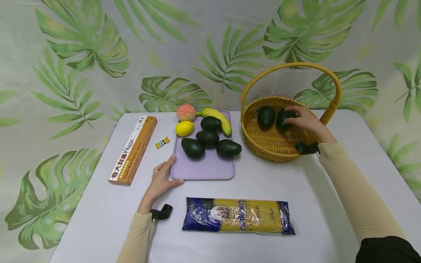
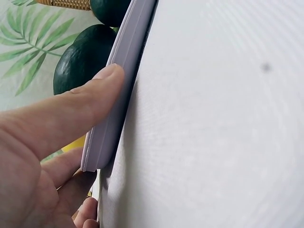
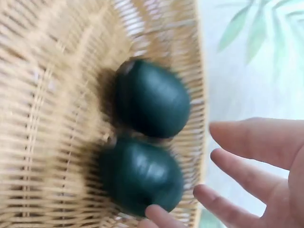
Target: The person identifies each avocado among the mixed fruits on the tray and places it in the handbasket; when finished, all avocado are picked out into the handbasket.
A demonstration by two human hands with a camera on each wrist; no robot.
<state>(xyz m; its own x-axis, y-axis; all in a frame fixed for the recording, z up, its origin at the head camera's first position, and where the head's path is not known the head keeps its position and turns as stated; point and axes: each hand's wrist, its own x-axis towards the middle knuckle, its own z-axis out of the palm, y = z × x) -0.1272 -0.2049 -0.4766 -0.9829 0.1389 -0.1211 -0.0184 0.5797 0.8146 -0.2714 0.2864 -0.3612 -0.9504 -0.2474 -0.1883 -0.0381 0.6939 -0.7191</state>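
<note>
Before a leaf-printed backdrop (image 1: 95, 51), a white table (image 1: 322, 219) bears a lilac tray (image 1: 204, 172) with four avocados (image 1: 207, 138), a banana (image 1: 225, 122), a lemon (image 1: 185, 128) and a peach (image 1: 186, 113) towards its far end, left of a wicker basket (image 1: 263, 151) holding two more avocados (image 1: 266, 117). The head view overlaps the right hand (image 1: 307, 122) with one of these, but the right wrist view shows its fingers spread, contact uncertain; the left wrist view reveals the left hand's (image 1: 162, 179) straight thumb against the tray's outer wall, fingers spread round the corner.
</note>
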